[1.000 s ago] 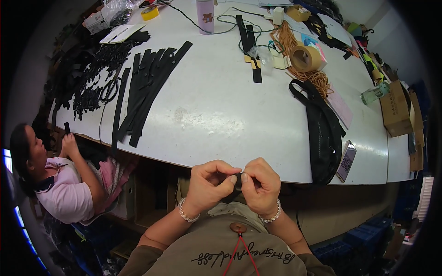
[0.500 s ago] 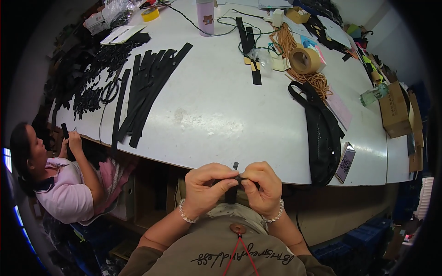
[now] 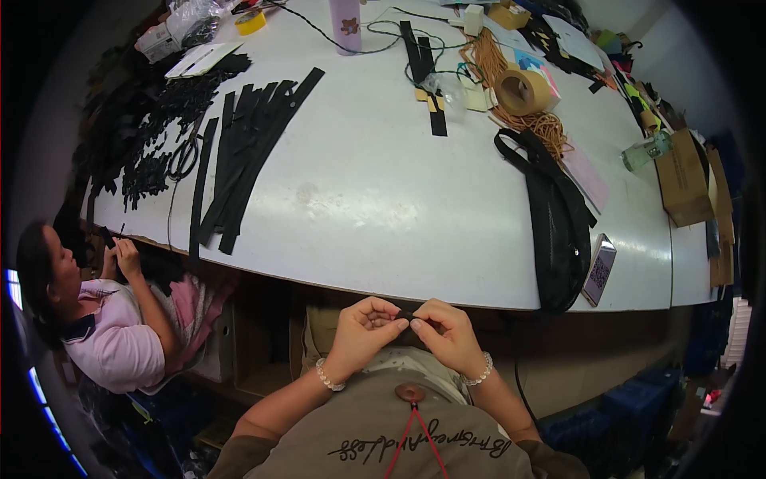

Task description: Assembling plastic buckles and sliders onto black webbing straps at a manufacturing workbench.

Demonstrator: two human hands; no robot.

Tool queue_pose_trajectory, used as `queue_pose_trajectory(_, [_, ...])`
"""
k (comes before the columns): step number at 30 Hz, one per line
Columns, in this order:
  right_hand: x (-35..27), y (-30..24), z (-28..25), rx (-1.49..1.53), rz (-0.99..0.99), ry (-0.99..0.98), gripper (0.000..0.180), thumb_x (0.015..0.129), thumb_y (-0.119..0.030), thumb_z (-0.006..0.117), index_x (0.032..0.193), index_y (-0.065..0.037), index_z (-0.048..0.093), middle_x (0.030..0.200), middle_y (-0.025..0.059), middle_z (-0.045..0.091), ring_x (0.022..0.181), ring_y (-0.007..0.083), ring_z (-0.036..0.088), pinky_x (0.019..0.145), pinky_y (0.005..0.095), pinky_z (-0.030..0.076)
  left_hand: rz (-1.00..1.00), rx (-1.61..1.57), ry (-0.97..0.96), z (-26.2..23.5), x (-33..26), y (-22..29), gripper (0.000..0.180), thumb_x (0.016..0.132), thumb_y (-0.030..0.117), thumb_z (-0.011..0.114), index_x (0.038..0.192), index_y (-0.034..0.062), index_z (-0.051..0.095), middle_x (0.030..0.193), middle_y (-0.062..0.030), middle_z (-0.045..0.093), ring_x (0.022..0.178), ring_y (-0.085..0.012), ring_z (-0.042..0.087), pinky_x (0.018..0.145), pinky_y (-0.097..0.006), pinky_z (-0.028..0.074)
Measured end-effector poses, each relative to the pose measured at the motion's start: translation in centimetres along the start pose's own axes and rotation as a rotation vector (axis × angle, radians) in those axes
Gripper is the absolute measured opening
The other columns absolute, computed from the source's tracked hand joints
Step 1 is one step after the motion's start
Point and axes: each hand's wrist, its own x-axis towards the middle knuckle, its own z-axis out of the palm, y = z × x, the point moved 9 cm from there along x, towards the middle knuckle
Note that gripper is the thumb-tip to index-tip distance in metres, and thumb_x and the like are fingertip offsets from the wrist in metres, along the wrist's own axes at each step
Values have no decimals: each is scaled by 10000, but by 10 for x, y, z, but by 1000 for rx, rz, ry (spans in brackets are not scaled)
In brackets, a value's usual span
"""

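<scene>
My left hand (image 3: 363, 329) and my right hand (image 3: 447, 333) meet in front of my chest, below the near edge of the white table (image 3: 375, 199). Both pinch a small black piece (image 3: 408, 318) between thumbs and fingertips; most of it is hidden by my fingers. Each wrist wears a pale bead bracelet. On the table to the left lie several long black strips (image 3: 247, 144) and a heap of small black pieces (image 3: 155, 136) with scissors (image 3: 185, 158).
A black strap bag (image 3: 558, 215) and a phone (image 3: 600, 267) lie at the table's right near edge. Further back are a tape roll (image 3: 523, 92), orange cord (image 3: 550, 128), a cardboard box (image 3: 686, 176). A seated person (image 3: 104, 319) works at the left.
My hands have shifted slightly lower and closer together on the black piece, which stuck up between them half a second ago. The person at the left has moved their hands a little.
</scene>
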Motion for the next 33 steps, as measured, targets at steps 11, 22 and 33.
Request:
queue_pose_trajectory(11, [-24, 103, 19, 721, 456, 287, 100, 866, -73, 605, 803, -3, 572, 608, 17, 538, 433, 75, 479, 383, 219, 400, -257, -222, 66, -10, 18, -76, 125, 840, 52, 652, 932, -16, 600, 837, -68, 651, 713, -103, 602, 649, -220, 494])
queue_pose_trajectory(22, [-21, 110, 28, 889, 560, 304, 108, 860, -89, 606, 786, -20, 568, 638, 28, 546, 447, 99, 494, 393, 257, 408, -253, -277, 73, -10, 25, -81, 106, 846, 66, 649, 924, -2, 625, 815, -36, 637, 702, -85, 584, 636, -201, 483])
queue_pose_trajectory(33, [-24, 117, 31, 997, 487, 558, 94, 845, -50, 593, 761, -26, 558, 620, 27, 530, 443, 88, 468, 393, 251, 419, -313, -249, 49, -11, 27, -86, 86, 849, 92, 652, 900, 25, 632, 762, -20, 645, 610, -56, 572, 476, -165, 416])
